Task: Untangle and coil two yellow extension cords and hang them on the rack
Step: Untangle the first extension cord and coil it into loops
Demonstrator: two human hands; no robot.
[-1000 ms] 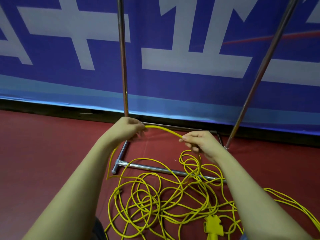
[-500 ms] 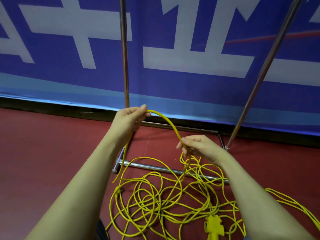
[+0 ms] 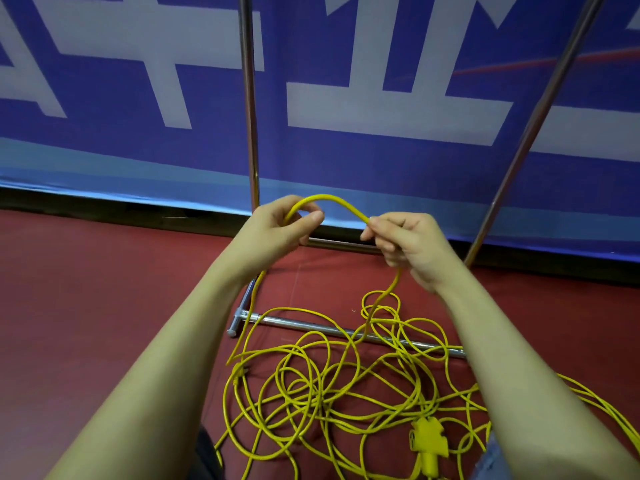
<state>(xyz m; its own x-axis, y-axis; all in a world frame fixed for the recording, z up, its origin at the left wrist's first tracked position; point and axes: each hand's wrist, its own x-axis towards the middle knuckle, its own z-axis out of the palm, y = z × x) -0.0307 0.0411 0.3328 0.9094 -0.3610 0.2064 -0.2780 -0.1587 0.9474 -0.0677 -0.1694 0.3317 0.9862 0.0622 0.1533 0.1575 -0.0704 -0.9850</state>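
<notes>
My feed is evenly lit and fairly bright, the light soft and from overhead; I see no hard shadows, only a faint dark patch on the red floor [image 3: 86, 323] under the forearms. Thin glare streaks run along the chrome rack poles [image 3: 250, 98]. The wide lens bows the banner [image 3: 381, 161] edge and splays the poles outward. The forearms nearest the camera look slightly soft.
</notes>
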